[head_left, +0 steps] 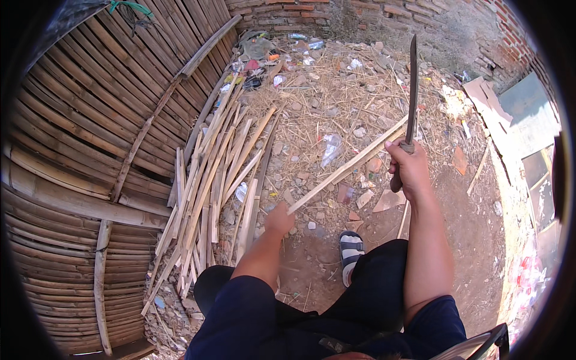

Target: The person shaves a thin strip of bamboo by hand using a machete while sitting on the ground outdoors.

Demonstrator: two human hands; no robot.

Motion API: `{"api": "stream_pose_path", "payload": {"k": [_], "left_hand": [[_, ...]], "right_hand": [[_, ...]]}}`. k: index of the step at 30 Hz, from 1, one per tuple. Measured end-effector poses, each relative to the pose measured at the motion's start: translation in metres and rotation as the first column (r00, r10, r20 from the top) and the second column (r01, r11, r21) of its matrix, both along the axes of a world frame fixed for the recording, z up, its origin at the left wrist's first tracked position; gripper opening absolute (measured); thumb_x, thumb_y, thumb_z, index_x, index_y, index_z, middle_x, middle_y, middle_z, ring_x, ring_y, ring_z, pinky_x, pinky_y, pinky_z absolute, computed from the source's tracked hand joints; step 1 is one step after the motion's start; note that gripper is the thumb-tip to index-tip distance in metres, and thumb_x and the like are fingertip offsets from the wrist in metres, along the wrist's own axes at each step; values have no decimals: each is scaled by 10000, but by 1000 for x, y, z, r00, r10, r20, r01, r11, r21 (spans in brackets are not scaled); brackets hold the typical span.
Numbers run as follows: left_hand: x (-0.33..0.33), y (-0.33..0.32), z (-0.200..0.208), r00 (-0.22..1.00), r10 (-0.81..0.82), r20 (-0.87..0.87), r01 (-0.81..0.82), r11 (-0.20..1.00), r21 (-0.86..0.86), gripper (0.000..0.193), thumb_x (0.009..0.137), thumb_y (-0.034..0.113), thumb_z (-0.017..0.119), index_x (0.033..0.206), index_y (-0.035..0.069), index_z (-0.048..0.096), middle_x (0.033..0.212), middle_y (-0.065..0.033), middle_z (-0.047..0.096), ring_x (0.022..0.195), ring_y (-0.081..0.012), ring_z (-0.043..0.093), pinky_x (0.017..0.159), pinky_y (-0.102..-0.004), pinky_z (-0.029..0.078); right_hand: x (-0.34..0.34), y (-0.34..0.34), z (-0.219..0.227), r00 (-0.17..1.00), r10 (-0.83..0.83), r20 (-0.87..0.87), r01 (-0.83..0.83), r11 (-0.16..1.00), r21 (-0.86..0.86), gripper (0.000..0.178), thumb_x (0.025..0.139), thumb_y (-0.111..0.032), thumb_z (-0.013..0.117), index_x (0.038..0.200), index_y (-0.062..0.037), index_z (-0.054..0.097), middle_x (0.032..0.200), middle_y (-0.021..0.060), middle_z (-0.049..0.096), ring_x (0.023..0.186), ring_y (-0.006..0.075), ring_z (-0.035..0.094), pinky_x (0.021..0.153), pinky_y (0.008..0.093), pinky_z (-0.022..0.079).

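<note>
My left hand (279, 219) is closed around the near end of a long pale wooden strip (342, 170). The strip slants up and to the right over the ground, and its far end passes behind my right hand. In my right hand (409, 165) I grip the handle of a machete, fingers wrapped round it. The machete's long dark blade (413, 90) points upward, away from me, its tip slightly hooked. Left of my left hand lies a loose pile of similar wooden strips (210, 174), lengthwise along the wall.
A bamboo slat wall (84, 114) rises on the left. At the back stands a brick wall (384, 18). Straw, stones and litter cover the ground (324, 114), with a clear plastic bag (331, 149) among them. Boards and panels (531, 111) lean on the right. My sandalled foot (351, 252) is below.
</note>
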State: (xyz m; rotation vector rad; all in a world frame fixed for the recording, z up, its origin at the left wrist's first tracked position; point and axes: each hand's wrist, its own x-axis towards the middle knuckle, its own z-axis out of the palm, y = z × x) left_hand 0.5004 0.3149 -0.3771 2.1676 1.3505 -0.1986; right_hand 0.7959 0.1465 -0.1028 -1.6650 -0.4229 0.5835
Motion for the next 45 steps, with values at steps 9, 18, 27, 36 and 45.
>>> {"api": "stream_pose_path", "payload": {"k": [9, 18, 27, 36, 45], "left_hand": [[-27, 91, 239, 983, -73, -168, 136, 906, 401, 644, 870, 689, 700, 1039, 71, 764, 1041, -168, 762, 1014, -368, 732, 868, -503, 571], [-110, -9, 286, 979, 167, -117, -58, 777, 627, 390, 938, 436, 758, 1047, 70, 676, 943, -154, 745, 908, -374, 746, 780, -499, 576], [-142, -14, 276, 981, 183, -64, -75, 663, 745, 201, 999, 299, 686, 1013, 99, 692, 970, -123, 730, 892, -387, 728, 745, -517, 561], [-119, -23, 279, 980, 41, 195, -168, 697, 697, 228, 1004, 286, 670, 1039, 61, 686, 914, -209, 729, 828, -453, 696, 709, -554, 527], [-116, -26, 265, 942, -14, 335, -189, 805, 563, 333, 993, 358, 681, 1064, 35, 717, 915, -182, 740, 844, -408, 709, 746, -512, 529]], "right_hand": [[-18, 3, 7, 824, 390, 410, -258, 904, -342, 412, 861, -358, 850, 1056, -19, 721, 912, 155, 754, 834, 285, 736, 767, 402, 570], [-36, 8, 15, 819, 377, 433, -360, 925, -123, 487, 851, -413, 847, 1113, -19, 733, 935, 175, 756, 896, 319, 737, 851, 433, 567], [-27, 0, 11, 876, 334, 347, -268, 937, -226, 463, 875, -419, 824, 1114, -36, 723, 901, 184, 748, 866, 339, 735, 800, 460, 565], [-94, 32, 6, 465, 676, 571, -507, 733, -454, 402, 853, -375, 825, 1091, -65, 732, 920, 223, 737, 920, 430, 718, 821, 503, 572], [-45, 20, 8, 684, 492, 539, -331, 867, -372, 444, 847, -373, 843, 1112, -37, 727, 931, 235, 745, 926, 424, 729, 829, 494, 574]]}}
